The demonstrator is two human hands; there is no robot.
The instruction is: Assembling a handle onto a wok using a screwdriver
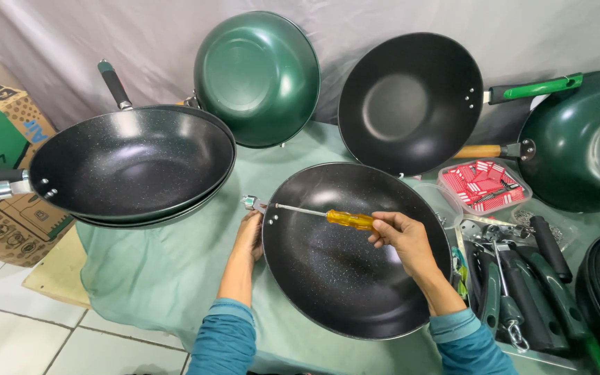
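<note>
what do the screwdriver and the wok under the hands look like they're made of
The screwdriver: handle looks like clear amber plastic, translucent and glossy; shaft is thin bright metal, likely steel. The wok: probably metal with a dark non-stick coating, since the black inside shows fine pale speckles and a soft sheen, and the rim edge shines silver. The right hand holds the handle; the left hand steadies the rim.

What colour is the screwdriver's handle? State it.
Translucent amber-yellow screwdriver handle, held in the right hand; head view.

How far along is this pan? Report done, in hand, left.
Done: stacked pans at left carry handles. In hand: right hand holds a yellow screwdriver to the front pan, at its rim bracket; left hand steadies that side. Left: this pan has no handle; loose handles lie at right.
</note>
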